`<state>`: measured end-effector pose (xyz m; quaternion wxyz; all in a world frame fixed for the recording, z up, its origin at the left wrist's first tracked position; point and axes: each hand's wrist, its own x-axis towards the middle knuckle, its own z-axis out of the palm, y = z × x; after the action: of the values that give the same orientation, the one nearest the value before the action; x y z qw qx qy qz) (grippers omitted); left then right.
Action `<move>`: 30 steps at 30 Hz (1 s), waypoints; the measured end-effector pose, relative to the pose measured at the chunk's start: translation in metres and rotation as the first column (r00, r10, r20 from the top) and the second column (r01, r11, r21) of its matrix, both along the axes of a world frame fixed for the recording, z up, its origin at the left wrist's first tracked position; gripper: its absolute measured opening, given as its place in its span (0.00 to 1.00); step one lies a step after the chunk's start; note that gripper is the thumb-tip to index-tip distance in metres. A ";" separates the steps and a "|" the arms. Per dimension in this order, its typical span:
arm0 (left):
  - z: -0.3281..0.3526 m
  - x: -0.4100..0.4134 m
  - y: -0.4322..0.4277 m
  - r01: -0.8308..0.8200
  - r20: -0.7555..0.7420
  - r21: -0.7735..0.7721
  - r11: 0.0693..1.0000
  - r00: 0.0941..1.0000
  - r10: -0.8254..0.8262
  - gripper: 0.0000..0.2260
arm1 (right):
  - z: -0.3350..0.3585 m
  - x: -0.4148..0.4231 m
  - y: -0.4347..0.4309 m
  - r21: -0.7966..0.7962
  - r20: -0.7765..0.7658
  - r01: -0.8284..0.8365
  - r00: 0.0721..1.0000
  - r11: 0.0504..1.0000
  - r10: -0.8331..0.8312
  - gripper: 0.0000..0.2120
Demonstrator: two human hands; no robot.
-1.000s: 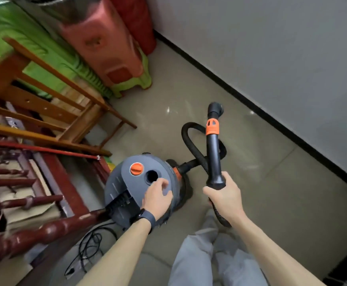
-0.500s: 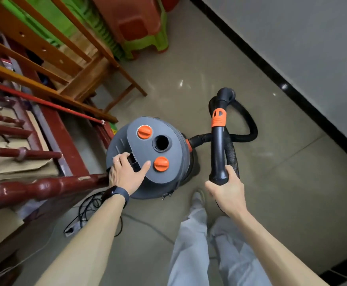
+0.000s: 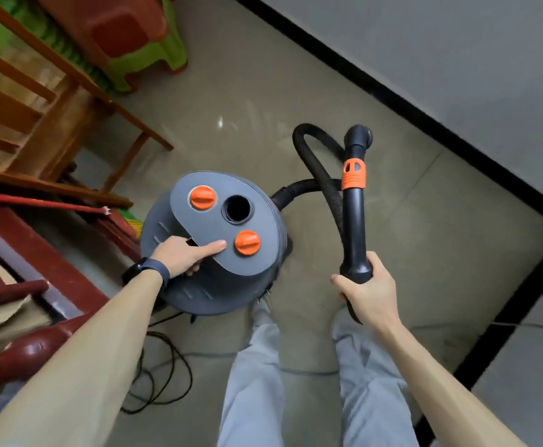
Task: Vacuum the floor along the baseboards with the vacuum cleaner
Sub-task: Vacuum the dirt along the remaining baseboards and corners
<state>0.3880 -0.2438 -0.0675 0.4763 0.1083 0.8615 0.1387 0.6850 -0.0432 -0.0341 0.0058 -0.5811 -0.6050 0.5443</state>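
The right hand (image 3: 368,287) wraps the wand (image 3: 354,217); the left hand (image 3: 183,254) grips the vacuum cleaner (image 3: 215,240) handle recess (thumb extended) — hose (image 3: 315,171) loops beyond, power cord (image 3: 163,379) behind; either could snag, I judge.

Stacked plastic stools (image 3: 134,37) stand behind a wooden chair (image 3: 54,124)
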 end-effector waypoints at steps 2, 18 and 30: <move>0.000 -0.003 -0.001 0.072 0.030 0.000 0.997 0.997 -0.072 0.35 | 0.010 0.011 -0.016 0.020 0.008 0.083 0.996 0.996 -0.083 0.13; 0.044 0.117 0.044 0.683 -0.034 -0.172 0.710 0.716 -0.697 0.33 | 0.078 0.165 -0.134 0.121 -0.019 0.292 0.956 0.949 -0.292 0.14; 0.071 0.256 -0.008 0.905 -0.055 -0.265 0.333 0.330 -0.942 0.36 | 0.104 0.320 -0.267 0.105 -0.021 0.545 0.838 0.832 -0.546 0.13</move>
<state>0.6437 -0.2522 0.0040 0.3894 0.5481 0.6966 -0.2504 1.0049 -0.3104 0.0695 0.1886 -0.7309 -0.4424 0.4843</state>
